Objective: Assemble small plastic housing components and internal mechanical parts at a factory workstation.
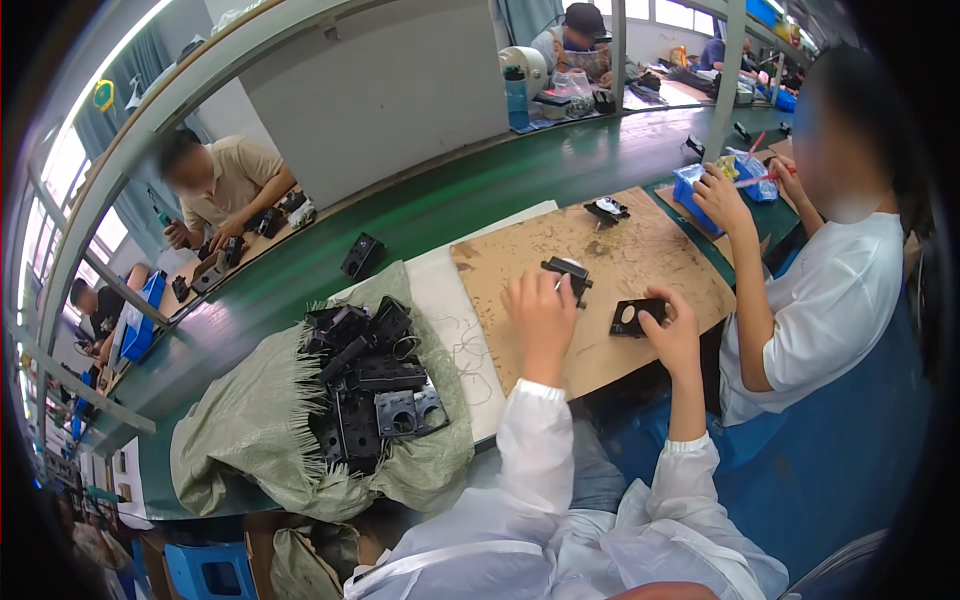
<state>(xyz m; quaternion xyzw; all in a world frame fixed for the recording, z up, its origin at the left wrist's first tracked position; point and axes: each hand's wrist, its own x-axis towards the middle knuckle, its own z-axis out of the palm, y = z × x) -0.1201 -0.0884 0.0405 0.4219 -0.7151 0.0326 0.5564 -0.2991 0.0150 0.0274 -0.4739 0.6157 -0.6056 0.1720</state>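
Over a scuffed brown board (pixel 500 290), my left hand (pixel 541 308) is closed on a black plastic housing (pixel 568 270), its fingers at the near side of the part. To its right, my right hand (pixel 673 325) pinches a flat black plastic plate (pixel 628 318) with a round hole through it. The two parts are apart. Another black part (pixel 606 209) with a whitish piece on it lies at the board's far edge. Left of the board, an opened woven sack (pixel 240 430) holds a heap of black plastic housings (pixel 365 375).
A green conveyor belt (pixel 450 190) runs beyond the board, with a single black housing (pixel 362 256) on it. At right, a co-worker in a white shirt (pixel 840 290) sits close, near a blue bin (pixel 690 195). Another person (pixel 235 185) works across the belt.
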